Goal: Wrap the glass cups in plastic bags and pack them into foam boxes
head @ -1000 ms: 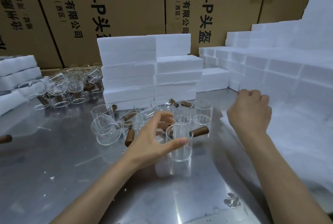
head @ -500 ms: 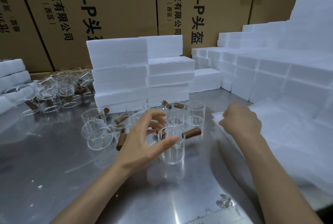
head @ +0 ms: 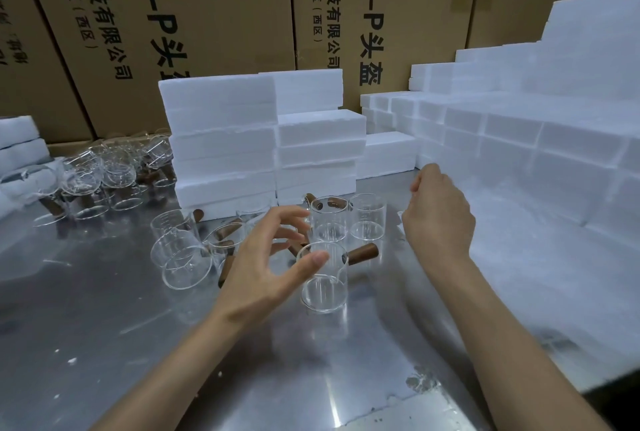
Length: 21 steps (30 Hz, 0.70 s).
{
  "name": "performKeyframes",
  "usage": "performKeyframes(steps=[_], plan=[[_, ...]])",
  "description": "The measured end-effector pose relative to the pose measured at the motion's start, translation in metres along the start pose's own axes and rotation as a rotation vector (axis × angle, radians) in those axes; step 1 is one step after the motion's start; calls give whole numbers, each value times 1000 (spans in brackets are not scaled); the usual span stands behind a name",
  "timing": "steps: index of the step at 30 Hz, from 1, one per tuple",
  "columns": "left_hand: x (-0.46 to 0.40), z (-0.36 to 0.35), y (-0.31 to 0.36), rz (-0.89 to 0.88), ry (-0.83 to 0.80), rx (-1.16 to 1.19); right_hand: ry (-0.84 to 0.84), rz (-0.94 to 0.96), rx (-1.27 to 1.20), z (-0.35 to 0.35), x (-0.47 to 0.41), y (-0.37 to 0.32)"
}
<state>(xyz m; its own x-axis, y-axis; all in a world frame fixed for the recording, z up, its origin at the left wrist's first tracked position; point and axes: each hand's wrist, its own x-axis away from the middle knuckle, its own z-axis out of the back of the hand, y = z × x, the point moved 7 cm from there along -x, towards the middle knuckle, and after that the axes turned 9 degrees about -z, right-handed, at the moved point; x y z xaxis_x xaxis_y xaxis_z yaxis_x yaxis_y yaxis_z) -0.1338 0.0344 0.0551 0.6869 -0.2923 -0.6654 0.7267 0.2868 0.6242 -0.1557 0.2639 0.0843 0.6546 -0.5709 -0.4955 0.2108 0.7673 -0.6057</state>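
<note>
Head view: left hand [head: 266, 257] spread, thumb beside the wood-handled glass cup [head: 323, 278]; right hand [head: 438, 212] loosely curled, seemingly empty. Bagging step; next, grip cup.

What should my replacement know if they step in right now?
Left hand: open, spread beside the nearest glass cup, gripping nothing.
Right hand: fingers curled, raised over the plastic bags; whether it pinches one, can't tell.
More cups stand behind; closed foam boxes stacked at the back.
Done: no wrapped cup in sight.
Left: bag the nearest cup, box it, repeat.
</note>
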Motion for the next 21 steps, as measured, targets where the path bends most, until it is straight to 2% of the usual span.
performKeyframes(steps=[3,8,11,13,15,19,21], plan=[[0,-1,0,3,-12,-4,-91,-5,39,-12,0,3],[0,-2,3,-17,0,12,-17,149,-63,-10,8,-13],[0,0,4,-18,10,16,-57,177,-57,-21,14,-18],[0,0,4,-15,14,19,-44,133,-51,-21,11,-15],[0,1,4,-13,17,22,-9,72,68,-18,5,-5],[0,0,4,-6,13,14,-283,-142,383,-35,-3,32],[1,0,5,-7,11,8,-322,-144,402,-39,-5,38]])
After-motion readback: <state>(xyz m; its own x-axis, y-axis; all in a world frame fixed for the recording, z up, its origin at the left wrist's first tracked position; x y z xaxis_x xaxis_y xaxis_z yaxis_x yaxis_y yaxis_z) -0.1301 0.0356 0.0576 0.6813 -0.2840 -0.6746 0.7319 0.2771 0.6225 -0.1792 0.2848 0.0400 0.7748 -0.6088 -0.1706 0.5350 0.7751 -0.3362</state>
